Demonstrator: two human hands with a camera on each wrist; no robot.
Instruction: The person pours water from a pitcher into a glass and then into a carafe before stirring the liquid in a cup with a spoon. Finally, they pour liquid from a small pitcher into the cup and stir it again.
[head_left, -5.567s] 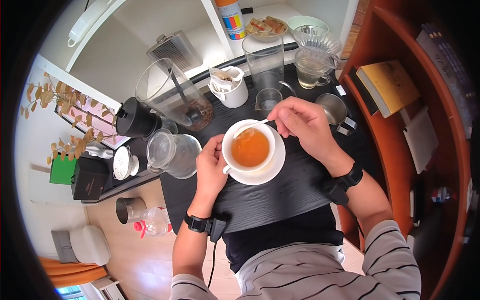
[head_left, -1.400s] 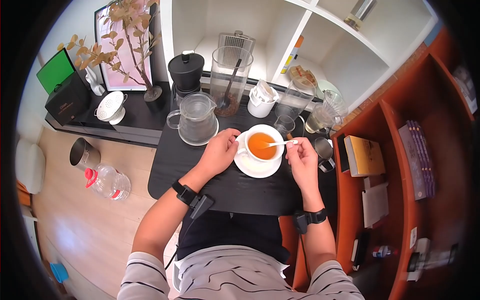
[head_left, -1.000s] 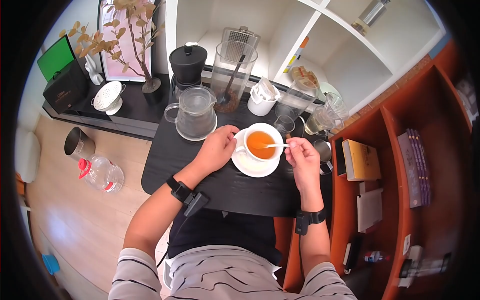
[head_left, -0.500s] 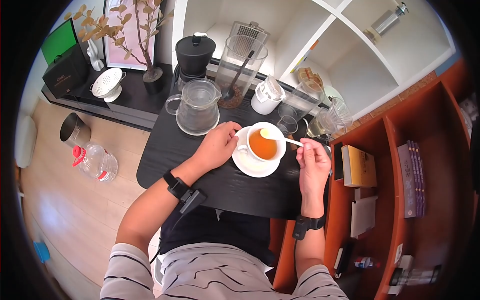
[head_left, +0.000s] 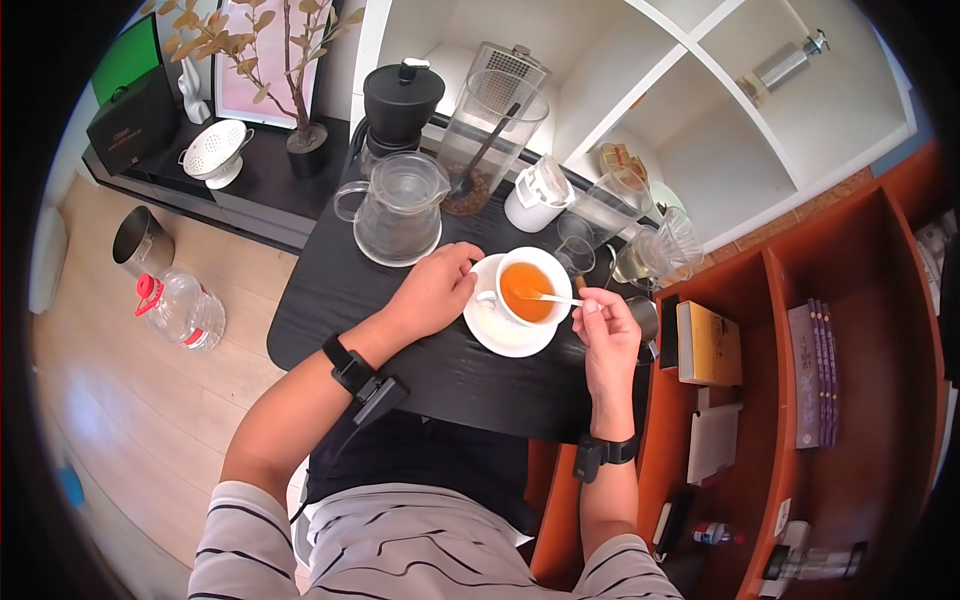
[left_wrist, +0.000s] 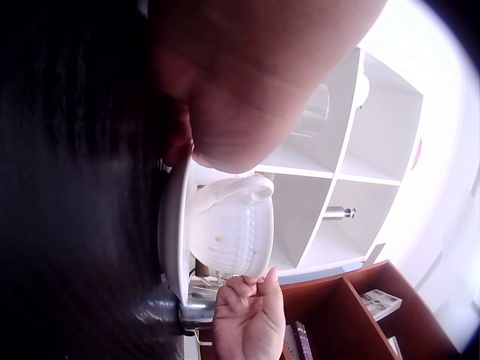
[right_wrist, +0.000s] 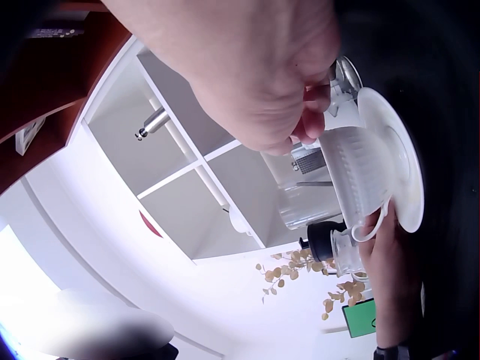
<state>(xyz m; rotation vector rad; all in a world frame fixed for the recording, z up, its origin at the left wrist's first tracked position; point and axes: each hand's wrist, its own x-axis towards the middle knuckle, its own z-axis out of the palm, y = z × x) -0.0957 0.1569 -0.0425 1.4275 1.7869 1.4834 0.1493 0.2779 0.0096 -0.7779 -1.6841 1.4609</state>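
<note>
A white teacup [head_left: 511, 316] of orange-brown tea [head_left: 526, 286] stands on a white saucer [head_left: 500, 335] on the black table. My right hand [head_left: 608, 335] pinches the handle of a white spoon [head_left: 563, 299], whose bowl dips into the tea. Thumb and fingers of my left hand [head_left: 437, 290] hold the saucer's left rim, near the cup's handle [head_left: 485, 297]. From the left wrist view, the saucer [left_wrist: 173, 232] appears edge-on with the thumb at its rim. In the right wrist view, my curled right fingers are above the cup [right_wrist: 358, 169], and the spoon is mostly hidden.
Behind the saucer stand a glass pitcher [head_left: 398, 215], a black grinder [head_left: 402, 105], a tall glass vessel with beans [head_left: 490, 140] and a white mug [head_left: 540, 195]. A metal cup [head_left: 642, 318] sits right of my right hand. A reddish-brown bookshelf [head_left: 760, 430] borders the right side.
Half a second ago the spoon's bowl was raised at the cup's far rim; now it is down in the tea. Since the earliest frame, my left hand has shifted from the cup's side to the saucer's rim.
</note>
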